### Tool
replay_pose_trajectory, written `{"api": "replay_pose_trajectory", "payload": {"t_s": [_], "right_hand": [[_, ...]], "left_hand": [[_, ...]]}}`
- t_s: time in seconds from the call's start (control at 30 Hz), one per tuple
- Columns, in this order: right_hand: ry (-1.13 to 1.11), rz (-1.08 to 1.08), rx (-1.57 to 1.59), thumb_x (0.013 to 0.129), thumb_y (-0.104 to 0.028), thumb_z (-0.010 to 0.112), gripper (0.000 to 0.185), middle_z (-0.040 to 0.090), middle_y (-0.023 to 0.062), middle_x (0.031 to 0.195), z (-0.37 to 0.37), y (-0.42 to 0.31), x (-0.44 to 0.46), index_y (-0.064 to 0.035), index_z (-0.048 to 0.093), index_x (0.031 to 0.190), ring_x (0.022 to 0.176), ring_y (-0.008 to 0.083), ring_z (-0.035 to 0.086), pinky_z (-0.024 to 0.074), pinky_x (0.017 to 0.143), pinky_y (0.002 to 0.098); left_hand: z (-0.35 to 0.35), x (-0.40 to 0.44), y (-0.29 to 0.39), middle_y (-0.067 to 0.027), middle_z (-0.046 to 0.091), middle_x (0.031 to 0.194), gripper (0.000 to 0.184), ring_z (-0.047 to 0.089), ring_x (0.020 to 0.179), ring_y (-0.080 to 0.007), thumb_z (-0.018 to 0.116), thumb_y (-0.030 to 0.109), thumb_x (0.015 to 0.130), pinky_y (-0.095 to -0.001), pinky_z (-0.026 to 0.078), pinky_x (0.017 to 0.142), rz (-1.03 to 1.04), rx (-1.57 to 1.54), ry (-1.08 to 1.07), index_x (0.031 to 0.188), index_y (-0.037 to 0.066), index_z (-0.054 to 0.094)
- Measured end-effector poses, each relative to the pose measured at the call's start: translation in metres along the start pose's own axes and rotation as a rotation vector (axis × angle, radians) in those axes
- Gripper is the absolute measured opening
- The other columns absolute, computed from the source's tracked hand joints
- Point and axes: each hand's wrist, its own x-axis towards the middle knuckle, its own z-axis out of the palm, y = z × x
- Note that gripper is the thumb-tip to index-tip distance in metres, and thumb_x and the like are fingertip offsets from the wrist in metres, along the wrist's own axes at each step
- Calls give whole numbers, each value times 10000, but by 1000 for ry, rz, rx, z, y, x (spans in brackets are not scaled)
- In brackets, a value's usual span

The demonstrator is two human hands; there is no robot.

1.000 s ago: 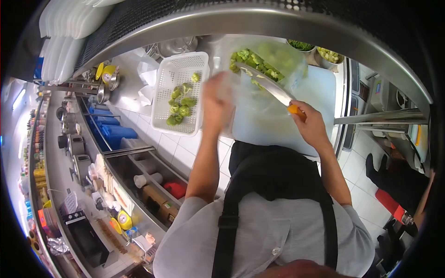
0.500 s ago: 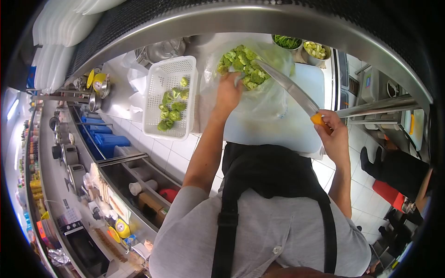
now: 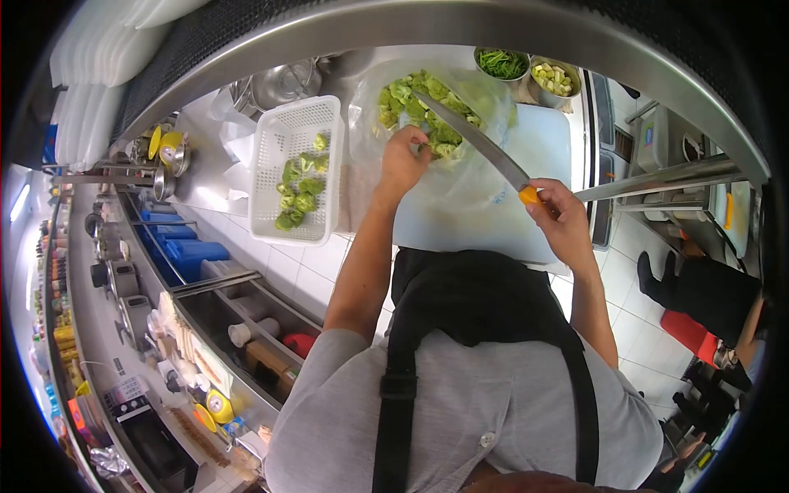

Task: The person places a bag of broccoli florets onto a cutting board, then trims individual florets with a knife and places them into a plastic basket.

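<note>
My right hand is wrapped round the orange handle of a long knife, its blade pointing up and left over a clear plastic bag. Broccoli pieces lie in and at the mouth of the bag. At the lower left edge of the broccoli is my left hand, its fingers curled together; what they pinch, if anything, is too small to tell. Part of the bag rests on a white cutting board. Several broccoli florets sit in a white perforated basket to the left.
Metal bowls of green beans and pale chopped vegetable stand behind the board. A curved metal shelf edge spans overhead. Blue containers are below left. Another person's dark-clothed legs show at the right.
My left hand has gone from near the basket to the broccoli. The knife first swung right, then came back left over the bag. The view has shifted slightly.
</note>
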Motion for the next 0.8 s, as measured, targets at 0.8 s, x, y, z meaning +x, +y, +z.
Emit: {"api": "replay_pose_trajectory", "payload": {"t_s": [0.8], "right_hand": [[-152,72,144,1001,-46,633,307,645,0,911,15,18,3,-32,651,1307,704,60,480,421,643,214]], "left_hand": [[-28,-15,47,-68,636,1077,357,708,940,-198,612,23,1014,-347,621,876,-434,-1063,198,1358,-2,522]]}}
